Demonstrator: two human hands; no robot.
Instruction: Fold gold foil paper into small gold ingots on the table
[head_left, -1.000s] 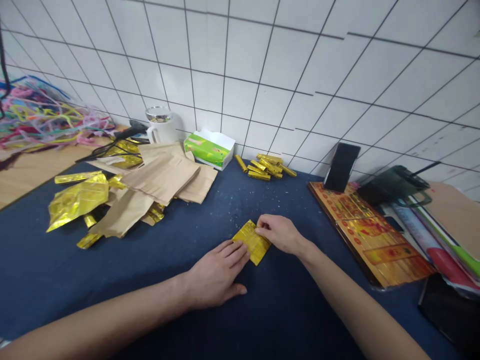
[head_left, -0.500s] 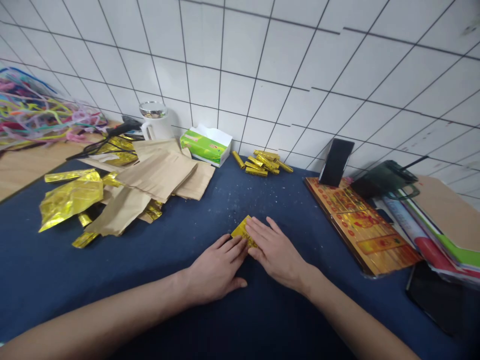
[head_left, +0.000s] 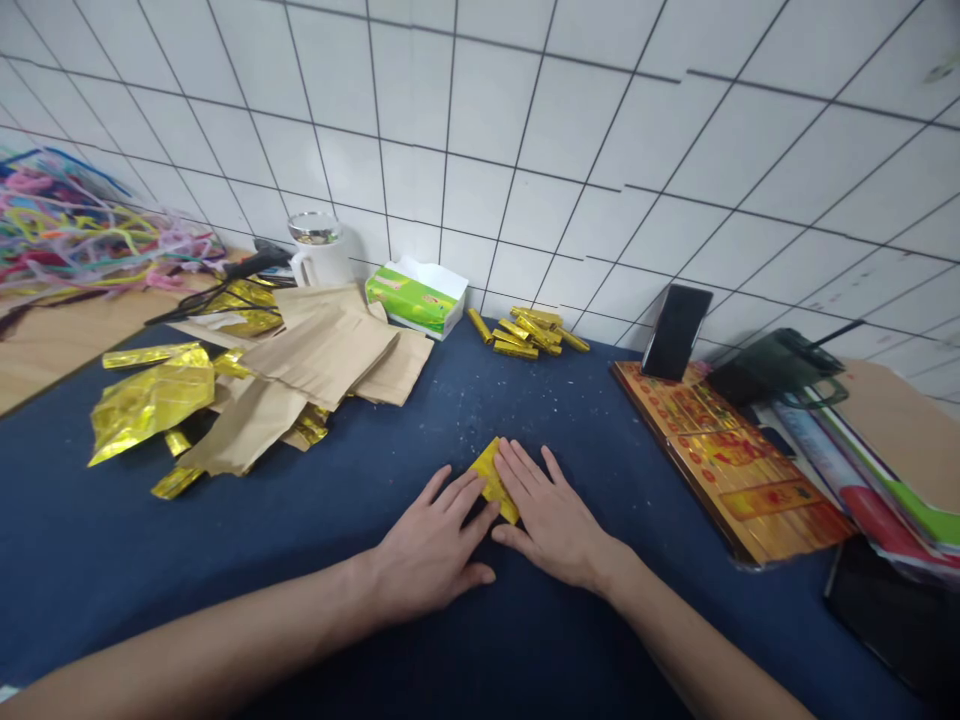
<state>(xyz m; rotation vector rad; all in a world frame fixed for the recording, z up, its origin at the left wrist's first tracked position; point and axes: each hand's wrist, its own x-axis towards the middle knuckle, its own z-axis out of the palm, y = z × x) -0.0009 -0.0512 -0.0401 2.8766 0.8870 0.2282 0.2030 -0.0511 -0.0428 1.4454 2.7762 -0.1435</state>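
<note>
A small folded piece of gold foil paper (head_left: 495,486) lies flat on the dark blue tabletop (head_left: 420,430), between my two hands. My left hand (head_left: 435,545) rests flat with its fingers spread, the fingertips at the paper's left edge. Flat against the paper's right side lie the fingers of my right hand (head_left: 555,515), covering part of it. Neither hand is closed round anything. Beyond them, by the wall, a small pile of rolled gold paper tubes (head_left: 532,332) sits on the table.
Brown paper sheets (head_left: 322,345) and crumpled gold foil (head_left: 154,400) spread on the left. A green tissue pack (head_left: 416,298) and white mug (head_left: 322,260) stand by the tiled wall. On the right are a gold-red packet (head_left: 727,450), a propped phone (head_left: 676,332) and a dark cup (head_left: 772,370).
My fingers have drawn slightly apart over the gold paper, so more of its surface shows. The whole view has shifted a little.
</note>
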